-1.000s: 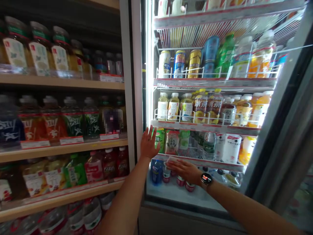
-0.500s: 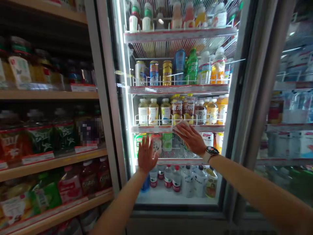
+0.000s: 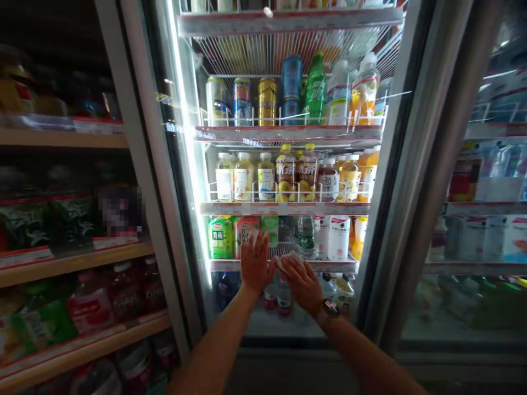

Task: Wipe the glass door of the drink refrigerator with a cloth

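- Cloth (image 3: 295,255), whitish and bunched, seen in the head view: lies under my right fingers, in front of the strip edging the fridge's lower rack shelf. Paper or fabric, I cannot tell.
- My right hand (image 3: 303,283): fingers extended, side by side, laid over the cloth. Dark-faced wristwatch (image 3: 330,308) on that wrist.
- My left hand (image 3: 255,266): fingers spread and pointing up, thumb out toward the right hand, just beside the cloth. Contact with the glass door (image 3: 397,164) cannot be made out.
- Behind my left fingers: red drink pack (image 3: 242,230), partly covered. To its left, green pack lettered 青梅 (image 3: 221,238).
- Same shelf, right of my hands: clear water bottle with green label (image 3: 305,238), then white cartons (image 3: 338,238).
- One shelf up: yellow-capped bottles lettered 冰茶 (image 3: 285,173).
- Above those: gold can (image 3: 267,103), green soda bottle (image 3: 315,90).
- Left of the fridge: wooden shelving (image 3: 61,140) of bottled drinks, dim and blurred.
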A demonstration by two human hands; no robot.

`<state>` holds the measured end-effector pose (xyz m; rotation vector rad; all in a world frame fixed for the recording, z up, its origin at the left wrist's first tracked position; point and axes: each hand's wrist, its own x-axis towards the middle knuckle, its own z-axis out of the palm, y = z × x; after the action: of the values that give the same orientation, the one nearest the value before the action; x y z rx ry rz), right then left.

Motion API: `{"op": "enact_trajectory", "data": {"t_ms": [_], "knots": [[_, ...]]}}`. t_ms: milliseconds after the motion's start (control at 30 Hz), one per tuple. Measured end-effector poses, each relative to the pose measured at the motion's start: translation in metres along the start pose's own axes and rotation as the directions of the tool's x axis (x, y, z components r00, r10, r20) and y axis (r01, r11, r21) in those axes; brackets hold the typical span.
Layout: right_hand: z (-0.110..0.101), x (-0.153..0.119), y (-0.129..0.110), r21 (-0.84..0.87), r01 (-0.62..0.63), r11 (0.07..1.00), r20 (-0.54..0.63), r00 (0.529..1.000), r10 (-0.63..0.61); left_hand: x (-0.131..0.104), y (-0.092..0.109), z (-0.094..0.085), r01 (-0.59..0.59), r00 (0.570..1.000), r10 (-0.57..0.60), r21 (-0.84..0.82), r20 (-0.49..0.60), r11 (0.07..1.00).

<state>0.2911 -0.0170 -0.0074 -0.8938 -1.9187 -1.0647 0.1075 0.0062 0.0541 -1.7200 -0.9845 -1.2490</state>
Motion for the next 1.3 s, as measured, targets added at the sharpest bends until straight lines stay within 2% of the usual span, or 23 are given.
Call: {"op": "enact_trajectory", "data": {"t_ms": [133,267,367,433,500,567,633,700,767,833,867,1000,1067,1167,1300], "knots": [[0.012,-0.036,-0.032,0.069,-0.089,0.994,-0.042,0.995,0.092,-0.001,0.001,-0.001,-0.006,1.0,0.005,0.038,0.02,0.999],[0.009,-0.044,-0.051,0.122,-0.185,0.975,-0.029,0.981,0.19,-0.004,0.001,-0.001,-0.018,1.0,0.015,0.104,0.027,0.994],[0.001,-0.035,-0.047,0.16,-0.202,0.966,-0.011,0.978,0.206,-0.003,0.001,-0.001,-0.018,0.999,0.015,0.11,0.028,0.994],[-0.006,-0.028,-0.034,0.143,-0.255,0.956,-0.031,0.965,0.262,0.0,0.001,-0.004,-0.013,1.0,0.011,0.093,0.024,0.996],[-0.015,-0.022,-0.013,0.102,-0.401,0.91,-0.098,0.907,0.411,0.002,0.002,-0.008,-0.006,1.0,0.004,0.052,0.028,0.999],[-0.024,-0.019,0.011,0.098,-0.572,0.815,-0.183,0.794,0.58,0.0,0.003,-0.013,0.007,0.999,-0.007,-0.002,0.052,1.0],[-0.031,-0.018,0.03,0.127,-0.678,0.724,-0.249,0.685,0.685,-0.008,0.004,-0.017,0.009,0.997,-0.006,-0.038,0.078,0.999],[-0.034,-0.016,0.04,0.152,-0.722,0.675,-0.28,0.624,0.73,-0.022,0.006,-0.017,-0.037,0.993,0.042,-0.051,0.106,0.998],[-0.031,-0.011,0.035,0.162,-0.737,0.656,-0.297,0.598,0.744,-0.038,0.007,-0.013,-0.114,0.983,0.119,-0.047,0.138,0.992],[-0.023,-0.002,0.017,0.172,-0.723,0.669,-0.295,0.611,0.735,-0.052,0.009,-0.006,-0.157,0.976,0.16,-0.03,0.151,0.987],[-0.017,0.003,0.004,0.175,-0.702,0.691,-0.282,0.637,0.718,-0.057,0.009,-0.002,-0.16,0.977,0.161,-0.017,0.142,0.987],[0.011,0.012,-0.053,0.152,-0.541,0.827,-0.204,0.802,0.562,-0.064,0.008,0.011,-0.153,0.986,0.151,0.017,0.077,0.988],[0.022,0.01,-0.073,0.143,-0.482,0.864,-0.201,0.841,0.502,-0.065,0.008,0.013,-0.155,0.986,0.154,0.022,0.065,0.988],[0.029,0.005,-0.084,0.16,-0.472,0.867,-0.209,0.842,0.497,-0.065,0.007,0.013,-0.158,0.985,0.156,0.025,0.067,0.987],[0.018,-0.001,-0.066,0.152,-0.42,0.895,-0.145,0.886,0.44,-0.065,0.008,0.01,-0.146,0.986,0.142,0.046,0.093,0.988]]}}
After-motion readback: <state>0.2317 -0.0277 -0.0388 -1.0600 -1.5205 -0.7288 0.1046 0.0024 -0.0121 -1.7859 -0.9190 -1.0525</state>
